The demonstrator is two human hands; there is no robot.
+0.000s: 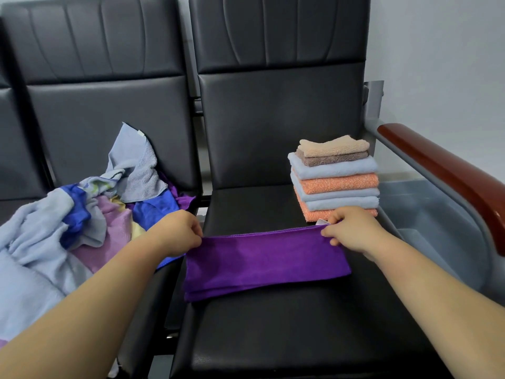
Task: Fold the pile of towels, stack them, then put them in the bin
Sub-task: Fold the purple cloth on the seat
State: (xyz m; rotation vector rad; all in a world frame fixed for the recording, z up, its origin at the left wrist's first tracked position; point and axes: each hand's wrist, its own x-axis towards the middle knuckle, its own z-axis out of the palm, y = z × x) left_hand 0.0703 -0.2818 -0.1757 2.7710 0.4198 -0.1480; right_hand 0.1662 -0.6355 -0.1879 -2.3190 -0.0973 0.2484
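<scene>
Stack point(336, 181) partly built; our left hand point(177, 233) and right hand point(352, 231) pinched the purple towel point(262, 258) mid-fold; pile point(82, 220) awaited folding, bin point(437, 222) unfilled.

No legible text or labels

One purple towel point(262, 258) on the near seat; two hands on it, the left hand point(177, 231) and the right hand point(352, 231), each pinching one far corner; one stack point(336, 179) at far right showing seven folded layers: three pale blue, two orange, one brown, one beige; one loose pile point(82, 214) on the left, its towels too tangled to count; two seats point(273, 337) in full view; one armrest point(451, 170); one bin point(437, 222) on the right.
</scene>
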